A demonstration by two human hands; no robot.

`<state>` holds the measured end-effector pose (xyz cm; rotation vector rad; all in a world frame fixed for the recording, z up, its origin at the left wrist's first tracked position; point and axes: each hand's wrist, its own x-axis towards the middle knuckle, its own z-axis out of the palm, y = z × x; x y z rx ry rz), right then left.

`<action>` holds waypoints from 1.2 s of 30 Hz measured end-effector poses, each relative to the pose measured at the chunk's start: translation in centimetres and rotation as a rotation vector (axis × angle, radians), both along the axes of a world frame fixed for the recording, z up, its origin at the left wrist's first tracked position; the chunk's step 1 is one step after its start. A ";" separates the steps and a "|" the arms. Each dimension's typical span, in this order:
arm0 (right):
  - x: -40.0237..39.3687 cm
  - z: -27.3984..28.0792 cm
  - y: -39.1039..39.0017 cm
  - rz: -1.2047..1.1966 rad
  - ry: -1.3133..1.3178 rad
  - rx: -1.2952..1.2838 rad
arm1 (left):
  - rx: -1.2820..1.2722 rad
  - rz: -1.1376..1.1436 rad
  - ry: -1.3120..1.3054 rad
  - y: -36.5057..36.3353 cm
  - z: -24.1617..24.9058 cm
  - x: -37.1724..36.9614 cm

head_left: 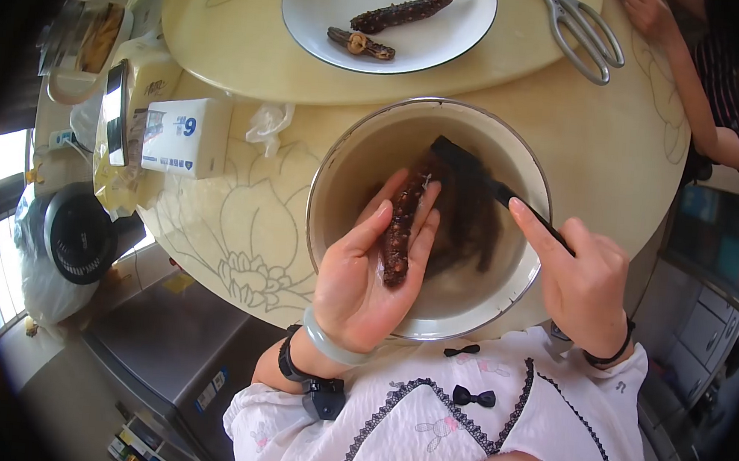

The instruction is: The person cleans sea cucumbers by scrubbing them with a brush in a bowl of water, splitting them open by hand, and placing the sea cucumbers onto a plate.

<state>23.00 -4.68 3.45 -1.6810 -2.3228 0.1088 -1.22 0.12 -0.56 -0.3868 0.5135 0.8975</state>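
My left hand [367,269] lies palm up over a metal bowl [340,160] and cradles a dark, bumpy sea cucumber [402,224] along its fingers. My right hand [584,280] grips the handle of a black brush [468,165], index finger stretched along it. The brush head hovers just above the far end of the sea cucumber. Several more dark sea cucumbers [473,225] lie in the water in the bowl.
A white plate [316,8] on the raised turntable holds two sea cucumbers [397,14]. Metal scissors [584,36] lie at the back right beside another person's hand [650,15]. A tissue box [179,136] and a phone [114,114] sit at the left.
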 end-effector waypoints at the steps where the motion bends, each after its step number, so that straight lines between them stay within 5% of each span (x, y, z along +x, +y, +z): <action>1: 0.0 0.1 0.0 -0.007 0.008 -0.043 | -0.006 -0.011 -0.004 0.0 0.0 -0.1; 3: 0.1 0.7 -0.2 -0.005 0.019 -0.087 | 0.005 -0.026 0.105 0.0 0.4 0.3; 5: 0.5 2.0 -0.7 0.171 0.330 -0.334 | 0.014 -0.042 0.215 0.3 1.1 0.8; 8: 0.0 1.6 -1.3 0.313 0.376 -0.256 | -0.018 -0.058 0.285 0.7 1.6 1.1; 20: 0.4 0.4 -0.4 0.128 0.213 -0.121 | 0.032 -0.041 0.158 0.1 0.2 0.2; 22: 0.6 1.2 -0.4 0.152 0.234 -0.159 | 0.090 0.020 -0.170 -0.1 -0.8 -0.3; 25: 0.1 1.8 -1.0 0.215 0.313 -0.264 | -0.048 0.021 0.036 0.6 0.9 0.3; 27: 0.0 1.4 -0.9 0.247 0.364 -0.326 | -0.025 0.023 -0.060 0.3 -0.3 -0.2; 29: 0.4 0.0 -0.1 0.126 0.171 -0.090 | -0.003 0.028 -0.156 0.0 -0.7 -0.3; 36: 0.8 -0.7 0.2 0.002 0.052 -0.036 | 0.045 -0.015 0.003 0.3 0.3 0.2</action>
